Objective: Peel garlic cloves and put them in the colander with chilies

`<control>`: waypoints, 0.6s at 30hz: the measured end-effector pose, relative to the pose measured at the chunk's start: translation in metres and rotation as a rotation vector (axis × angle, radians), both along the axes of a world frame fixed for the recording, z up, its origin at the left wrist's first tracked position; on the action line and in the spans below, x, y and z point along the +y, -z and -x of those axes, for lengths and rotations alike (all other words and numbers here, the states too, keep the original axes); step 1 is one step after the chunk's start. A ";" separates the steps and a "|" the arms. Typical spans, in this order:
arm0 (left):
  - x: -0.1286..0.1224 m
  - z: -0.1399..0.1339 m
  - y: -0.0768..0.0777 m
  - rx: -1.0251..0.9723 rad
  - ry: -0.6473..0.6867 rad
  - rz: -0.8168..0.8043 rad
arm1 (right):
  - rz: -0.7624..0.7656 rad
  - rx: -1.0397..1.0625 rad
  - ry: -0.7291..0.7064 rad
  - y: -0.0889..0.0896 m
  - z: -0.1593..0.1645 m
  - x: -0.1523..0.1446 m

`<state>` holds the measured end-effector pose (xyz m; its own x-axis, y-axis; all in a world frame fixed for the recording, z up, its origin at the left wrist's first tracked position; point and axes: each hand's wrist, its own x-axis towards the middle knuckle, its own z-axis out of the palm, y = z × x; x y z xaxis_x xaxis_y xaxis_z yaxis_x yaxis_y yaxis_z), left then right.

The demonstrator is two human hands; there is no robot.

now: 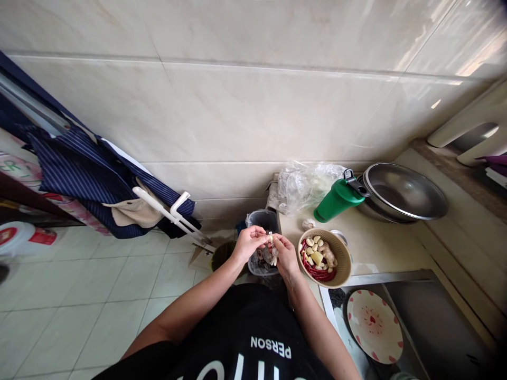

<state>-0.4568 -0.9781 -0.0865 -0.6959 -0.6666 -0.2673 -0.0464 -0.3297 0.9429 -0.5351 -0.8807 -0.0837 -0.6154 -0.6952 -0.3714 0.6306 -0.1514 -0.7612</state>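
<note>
A small pale garlic clove [271, 239] is pinched between the fingertips of both hands. My left hand [251, 244] grips it from the left with thumb and forefinger. From the right, my right hand [287, 255] closes on the same clove, and whitish garlic skin or stalk [274, 257] hangs below its fingers. Under the hands stands a lined trash bin [263, 217] with scraps inside. Right beside my right hand, a tan basket [345, 259] holds peeled garlic cloves [310, 243], ginger [328, 255] and dried red chilies [321, 274]. A garlic bulb [308, 224] lies on the counter behind it.
On the counter [380, 248] are a green shaker bottle [336, 200], clear plastic bags [301, 184] and stacked metal bowls [407, 192]. A plate [374, 326] sits in the sink [439, 316] at lower right. Striped aprons [79, 169] hang at left near a white rack [170, 214].
</note>
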 end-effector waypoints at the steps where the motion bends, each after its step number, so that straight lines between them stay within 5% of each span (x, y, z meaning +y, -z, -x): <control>1: 0.001 -0.001 -0.001 0.009 -0.006 -0.004 | 0.000 0.009 0.004 -0.001 -0.001 0.000; 18: 0.001 -0.005 -0.012 0.072 -0.016 -0.018 | 0.007 0.033 -0.020 -0.005 -0.004 0.001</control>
<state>-0.4519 -0.9776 -0.0744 -0.7030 -0.6734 -0.2288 0.0270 -0.3468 0.9375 -0.5316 -0.8801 -0.0791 -0.6136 -0.7099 -0.3458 0.6078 -0.1451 -0.7807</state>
